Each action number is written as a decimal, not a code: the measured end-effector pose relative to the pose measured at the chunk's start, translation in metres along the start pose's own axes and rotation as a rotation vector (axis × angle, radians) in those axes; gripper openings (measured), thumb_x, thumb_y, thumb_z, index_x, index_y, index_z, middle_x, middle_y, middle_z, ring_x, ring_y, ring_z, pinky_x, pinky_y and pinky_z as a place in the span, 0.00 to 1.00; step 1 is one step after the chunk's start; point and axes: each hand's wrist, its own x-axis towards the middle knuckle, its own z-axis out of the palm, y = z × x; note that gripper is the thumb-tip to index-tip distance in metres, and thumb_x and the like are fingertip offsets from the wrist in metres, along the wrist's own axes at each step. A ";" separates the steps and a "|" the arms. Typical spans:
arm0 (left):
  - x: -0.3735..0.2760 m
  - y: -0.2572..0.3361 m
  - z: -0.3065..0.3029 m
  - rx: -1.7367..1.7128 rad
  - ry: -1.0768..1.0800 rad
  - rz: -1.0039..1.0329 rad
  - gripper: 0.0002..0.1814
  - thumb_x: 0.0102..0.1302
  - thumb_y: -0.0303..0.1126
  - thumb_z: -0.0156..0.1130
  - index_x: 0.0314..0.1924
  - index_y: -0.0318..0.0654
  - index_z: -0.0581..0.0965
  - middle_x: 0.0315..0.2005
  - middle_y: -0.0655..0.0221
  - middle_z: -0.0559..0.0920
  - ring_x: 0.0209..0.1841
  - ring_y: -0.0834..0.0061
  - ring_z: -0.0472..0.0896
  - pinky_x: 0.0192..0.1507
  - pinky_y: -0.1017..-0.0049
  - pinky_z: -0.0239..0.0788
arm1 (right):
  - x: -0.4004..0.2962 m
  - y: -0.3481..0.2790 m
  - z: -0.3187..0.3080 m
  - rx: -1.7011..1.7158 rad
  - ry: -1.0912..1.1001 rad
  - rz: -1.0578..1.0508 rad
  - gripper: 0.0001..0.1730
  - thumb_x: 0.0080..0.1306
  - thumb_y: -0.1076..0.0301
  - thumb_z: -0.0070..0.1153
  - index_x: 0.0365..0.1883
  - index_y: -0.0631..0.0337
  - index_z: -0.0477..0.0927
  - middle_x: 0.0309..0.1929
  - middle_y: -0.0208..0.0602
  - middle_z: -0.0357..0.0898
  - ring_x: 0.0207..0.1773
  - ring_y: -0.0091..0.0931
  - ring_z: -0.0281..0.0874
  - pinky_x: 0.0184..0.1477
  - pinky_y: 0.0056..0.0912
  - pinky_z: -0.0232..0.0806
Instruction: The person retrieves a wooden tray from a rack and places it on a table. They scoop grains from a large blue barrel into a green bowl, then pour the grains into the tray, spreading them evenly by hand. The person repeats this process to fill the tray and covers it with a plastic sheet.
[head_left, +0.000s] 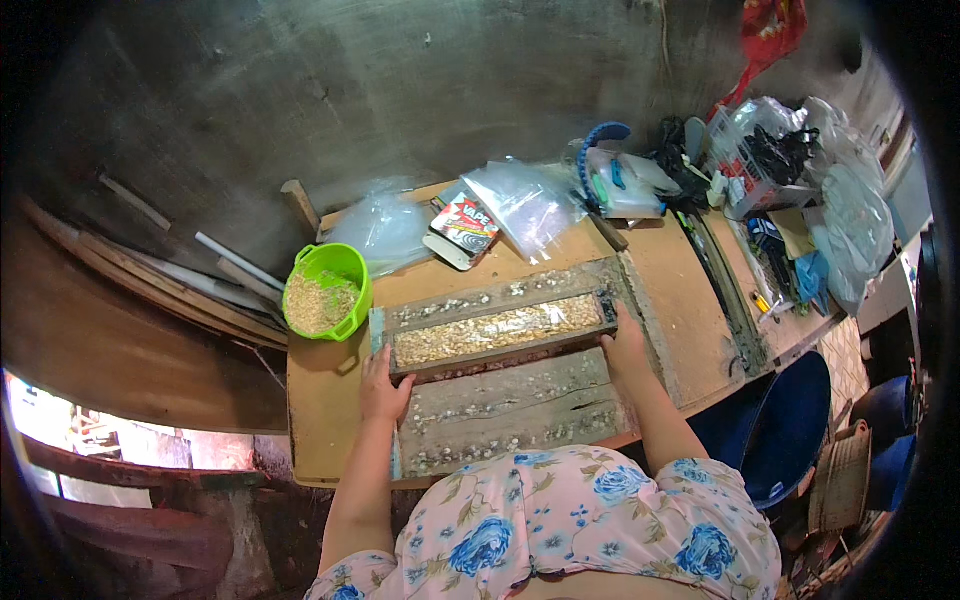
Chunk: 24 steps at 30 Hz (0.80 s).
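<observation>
A long, narrow wooden tray (498, 334) lies before me, slightly slanted. It is filled with pale split beans or similar pieces (465, 336) under shiny clear plastic. My left hand (385, 391) grips its left end, thumb along the near side. At the opposite end, my right hand (624, 341) holds the near right corner, beside a bit of dark plastic. Beneath the tray is a weathered wooden board (517, 409) with rows of whitish spots. Whether the tray touches the board cannot be told.
A lime-green plastic basin (360, 289) with pale grains stands at the left table edge. Clear plastic sheets (525, 206) and a printed carton (463, 230) lie behind. To the right are a crate (757, 184), plastic bags (855, 217) and a yellow cutter (760, 302). Blue drums (787, 427) stand below.
</observation>
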 end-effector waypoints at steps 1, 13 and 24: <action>0.003 0.001 -0.001 -0.001 0.002 0.012 0.40 0.49 0.41 0.69 0.62 0.40 0.65 0.57 0.56 0.71 0.61 0.52 0.63 0.62 0.62 0.57 | 0.001 -0.001 0.001 -0.012 0.018 -0.025 0.42 0.51 0.72 0.62 0.64 0.62 0.59 0.58 0.54 0.67 0.62 0.45 0.62 0.63 0.41 0.57; 0.043 -0.007 0.017 -0.013 0.089 0.048 0.39 0.47 0.39 0.71 0.60 0.40 0.68 0.56 0.61 0.73 0.60 0.53 0.65 0.62 0.62 0.56 | 0.044 -0.012 0.012 -0.091 -0.013 0.003 0.40 0.54 0.75 0.59 0.65 0.63 0.58 0.54 0.55 0.69 0.58 0.46 0.65 0.59 0.42 0.60; 0.054 -0.007 0.025 -0.007 0.092 0.003 0.40 0.48 0.38 0.71 0.62 0.41 0.66 0.56 0.60 0.73 0.61 0.52 0.64 0.63 0.61 0.55 | 0.071 -0.019 0.021 -0.118 -0.040 0.060 0.41 0.53 0.76 0.60 0.66 0.60 0.58 0.56 0.54 0.69 0.58 0.44 0.67 0.60 0.40 0.60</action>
